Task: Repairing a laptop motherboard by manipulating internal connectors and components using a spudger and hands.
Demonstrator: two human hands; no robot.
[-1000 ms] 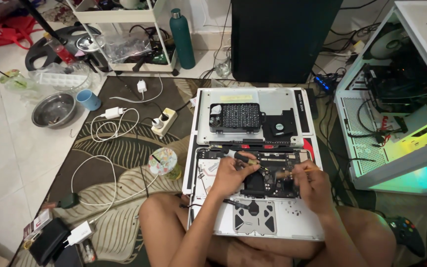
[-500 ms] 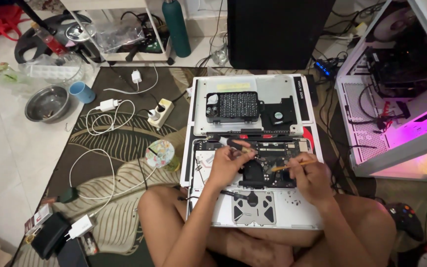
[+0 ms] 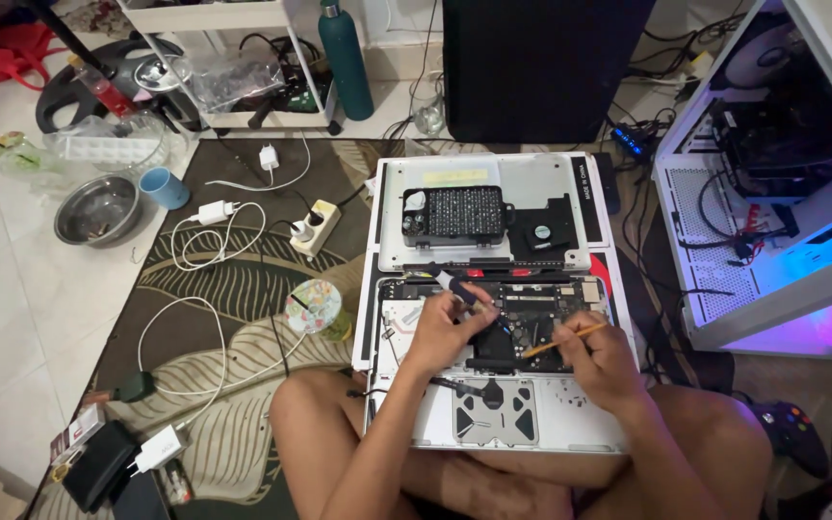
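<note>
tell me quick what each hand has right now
Left hand: closed on a black-handled screwdriver.
Right hand: closed on a thin orange stick tool.

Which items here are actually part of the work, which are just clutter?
In use:
opened laptop
black-handled screwdriver in left hand
thin orange stick in right hand
screwdriver bit case
removed fan

Lying about:
steel bowl
blue cup
green bottle
white chargers
game controller
</note>
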